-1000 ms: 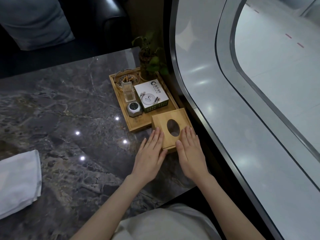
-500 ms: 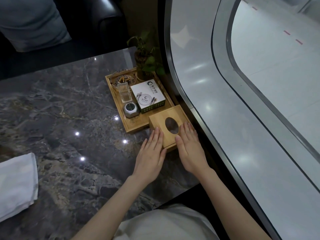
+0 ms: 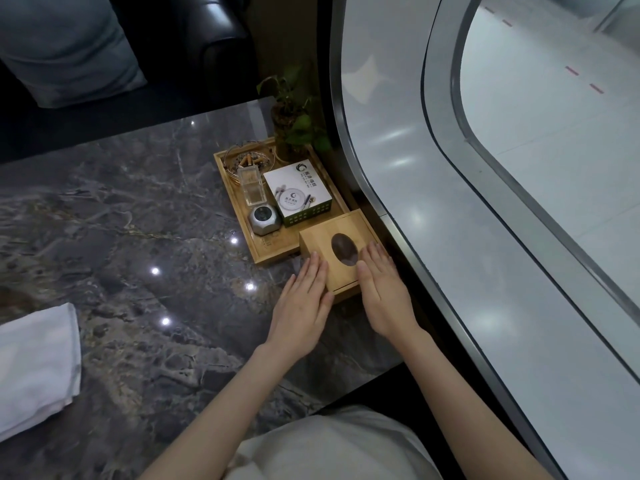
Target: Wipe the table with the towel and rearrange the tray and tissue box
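A wooden tissue box [image 3: 332, 230] with an oval opening stands at the table's right edge, touching the near right corner of the bamboo tray [image 3: 273, 258]. My left hand [image 3: 301, 303] lies flat, palm down, at the box's near left corner with its fingertips against it. Fingers straight, my right hand [image 3: 384, 289] rests flat over the box's near right part. Neither hand is curled around anything. A folded white towel [image 3: 34, 365] lies on the dark marble table [image 3: 138, 237] at the far left, away from both hands.
The tray holds a glass ashtray [image 3: 247, 159], a clear holder [image 3: 252, 185], a white printed box [image 3: 298, 192] and a silver device [image 3: 264, 220]. A small potted plant [image 3: 294, 126] stands behind it. A curved glass rail [image 3: 450, 237] runs along the right; a dark sofa [image 3: 190, 46] is beyond.
Both hands stay flat on the tissue box in the same pose. The box and tray keep their places; only the view has shifted slightly.
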